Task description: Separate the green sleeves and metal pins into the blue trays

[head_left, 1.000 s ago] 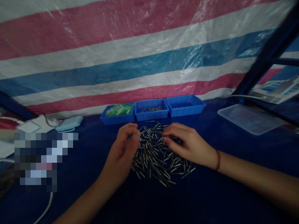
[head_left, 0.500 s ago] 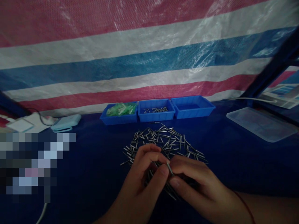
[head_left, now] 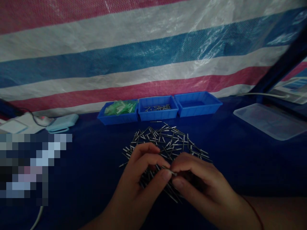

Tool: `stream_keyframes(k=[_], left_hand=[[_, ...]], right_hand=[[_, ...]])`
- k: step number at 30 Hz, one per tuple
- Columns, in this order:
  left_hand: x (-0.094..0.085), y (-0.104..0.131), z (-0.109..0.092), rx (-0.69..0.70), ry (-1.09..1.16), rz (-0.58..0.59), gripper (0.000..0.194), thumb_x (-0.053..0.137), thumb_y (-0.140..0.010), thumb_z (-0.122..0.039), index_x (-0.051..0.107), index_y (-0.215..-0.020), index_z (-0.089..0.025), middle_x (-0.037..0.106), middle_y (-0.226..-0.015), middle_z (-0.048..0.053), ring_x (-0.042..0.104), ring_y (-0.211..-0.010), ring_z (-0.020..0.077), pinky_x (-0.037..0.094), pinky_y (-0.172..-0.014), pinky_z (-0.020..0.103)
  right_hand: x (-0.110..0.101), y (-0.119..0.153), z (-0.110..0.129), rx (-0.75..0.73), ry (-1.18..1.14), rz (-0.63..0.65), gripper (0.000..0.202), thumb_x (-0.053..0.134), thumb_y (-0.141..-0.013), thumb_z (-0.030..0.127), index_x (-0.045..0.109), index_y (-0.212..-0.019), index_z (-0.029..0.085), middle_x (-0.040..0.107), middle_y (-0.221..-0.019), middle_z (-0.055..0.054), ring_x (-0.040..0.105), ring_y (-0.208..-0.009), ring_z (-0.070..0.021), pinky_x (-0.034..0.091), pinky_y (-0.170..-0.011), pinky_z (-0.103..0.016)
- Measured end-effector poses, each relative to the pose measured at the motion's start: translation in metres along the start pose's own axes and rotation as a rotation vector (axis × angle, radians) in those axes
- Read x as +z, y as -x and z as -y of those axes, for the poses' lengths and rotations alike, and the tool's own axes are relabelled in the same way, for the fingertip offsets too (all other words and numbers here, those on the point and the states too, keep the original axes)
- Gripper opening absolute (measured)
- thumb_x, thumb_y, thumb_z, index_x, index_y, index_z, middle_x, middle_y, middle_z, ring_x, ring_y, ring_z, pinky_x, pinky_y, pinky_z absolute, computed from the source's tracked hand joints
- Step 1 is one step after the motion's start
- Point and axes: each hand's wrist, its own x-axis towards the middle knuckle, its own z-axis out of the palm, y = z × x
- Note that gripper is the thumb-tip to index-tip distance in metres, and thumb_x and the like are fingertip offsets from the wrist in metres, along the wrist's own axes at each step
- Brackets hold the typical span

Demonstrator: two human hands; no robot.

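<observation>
Thin metal rivets (head_left: 172,140) lie in a loose pile on the dark blue table, partly hidden under both hands. Above the pile's near part, my left hand (head_left: 144,179) pinches one small metal rivet (head_left: 169,170) between thumb and index finger. My right hand (head_left: 203,182) meets it from the right, its thumb and index finger closed at the other end of the same rivet. The fingertips of the two hands almost touch.
Behind the pile stand three blue bins: one with green plastic packets (head_left: 121,108), a middle bin (head_left: 158,114) with some rivets, and a right bin (head_left: 199,110). A clear lid (head_left: 271,121) lies right. A light blue case (head_left: 62,123) and cable are left.
The rivet between my fingertips has tilted from steep to flatter. The view has shifted slightly, so the bins and pile appear higher and a little further left.
</observation>
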Motion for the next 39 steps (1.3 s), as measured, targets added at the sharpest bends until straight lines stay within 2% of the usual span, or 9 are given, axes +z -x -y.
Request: stream_keyframes(k=[7, 11, 22, 25, 28, 30, 32, 35, 39], left_hand=[[0.000, -0.003, 0.000, 0.092, -0.150, -0.065, 0.012, 0.055, -0.084, -0.020, 0.060, -0.090, -0.030, 0.046, -0.107, 0.000, 0.050, -0.100, 0.0180, 0.044, -0.086, 0.034], [0.001, -0.005, 0.000, 0.113, -0.201, -0.073, 0.012, 0.055, -0.085, -0.020, 0.060, -0.089, -0.029, 0.045, -0.108, 0.001, 0.049, -0.102, 0.0180, 0.043, -0.087, 0.034], [-0.004, -0.010, 0.001, 0.197, -0.236, 0.118, 0.014, 0.045, -0.090, -0.017, 0.059, -0.089, -0.022, 0.048, -0.102, 0.003, 0.050, -0.097, 0.0156, 0.043, -0.084, 0.030], [-0.010, -0.013, -0.001, 0.219, -0.239, 0.153, 0.016, 0.043, -0.091, -0.018, 0.057, -0.098, -0.022, 0.052, -0.100, 0.003, 0.052, -0.094, 0.0155, 0.043, -0.082, 0.030], [-0.020, -0.020, 0.002, 0.186, -0.277, 0.077, 0.027, 0.042, -0.091, -0.021, 0.048, -0.117, -0.023, 0.054, -0.101, 0.004, 0.053, -0.089, 0.0157, 0.044, -0.079, 0.031], [-0.029, -0.027, 0.007, 0.164, -0.313, 0.014, 0.030, 0.042, -0.091, -0.023, 0.044, -0.121, -0.021, 0.056, -0.100, 0.005, 0.054, -0.086, 0.0159, 0.044, -0.077, 0.031], [-0.037, -0.034, 0.014, 0.150, -0.357, -0.018, 0.027, 0.039, -0.093, -0.024, 0.047, -0.118, -0.019, 0.058, -0.099, 0.005, 0.055, -0.087, 0.0163, 0.044, -0.078, 0.032], [-0.047, -0.043, 0.025, 0.127, -0.419, -0.034, 0.026, 0.036, -0.094, -0.026, 0.051, -0.113, -0.018, 0.061, -0.100, 0.005, 0.057, -0.091, 0.0174, 0.044, -0.082, 0.033], [-0.053, -0.048, 0.035, 0.148, -0.480, -0.008, 0.026, 0.035, -0.094, -0.026, 0.054, -0.111, -0.018, 0.061, -0.102, 0.006, 0.057, -0.095, 0.0181, 0.043, -0.086, 0.035]], right_hand=[[0.001, 0.005, 0.001, -0.025, 0.025, -0.129, 0.014, 0.051, -0.084, 0.011, 0.053, -0.092, 0.023, 0.052, -0.074, 0.002, 0.051, -0.063, -0.0091, 0.042, -0.053, -0.021], [0.000, 0.006, 0.003, -0.044, 0.039, -0.156, 0.013, 0.052, -0.084, 0.012, 0.053, -0.090, 0.023, 0.053, -0.075, 0.001, 0.052, -0.065, -0.0104, 0.043, -0.053, -0.022], [-0.002, -0.002, -0.002, -0.144, 0.125, -0.118, 0.015, 0.053, -0.082, 0.012, 0.052, -0.092, 0.023, 0.056, -0.079, -0.001, 0.055, -0.070, -0.0120, 0.046, -0.057, -0.024], [-0.009, -0.016, 0.003, -0.264, 0.205, -0.082, 0.013, 0.054, -0.079, 0.011, 0.053, -0.087, 0.021, 0.055, -0.080, -0.001, 0.055, -0.072, -0.0126, 0.047, -0.061, -0.026], [-0.021, -0.043, 0.002, -0.362, 0.378, -0.081, 0.011, 0.055, -0.078, 0.013, 0.054, -0.085, 0.021, 0.055, -0.085, -0.003, 0.055, -0.078, -0.0148, 0.048, -0.065, -0.030], [-0.031, -0.067, -0.005, -0.390, 0.514, -0.163, 0.007, 0.053, -0.080, 0.016, 0.054, -0.083, 0.021, 0.055, -0.085, -0.003, 0.055, -0.080, -0.0167, 0.047, -0.068, -0.032], [-0.042, -0.091, -0.018, -0.395, 0.638, -0.253, 0.005, 0.050, -0.083, 0.018, 0.055, -0.085, 0.020, 0.056, -0.085, -0.005, 0.055, -0.083, -0.0189, 0.047, -0.073, -0.035], [-0.055, -0.119, -0.041, -0.359, 0.823, -0.276, 0.010, 0.048, -0.084, 0.022, 0.057, -0.085, 0.018, 0.057, -0.088, -0.008, 0.055, -0.087, -0.0222, 0.046, -0.079, -0.038], [-0.064, -0.121, -0.054, -0.286, 0.936, -0.213, 0.015, 0.048, -0.085, 0.028, 0.059, -0.088, 0.017, 0.058, -0.092, -0.011, 0.054, -0.091, -0.0260, 0.044, -0.082, -0.043]])
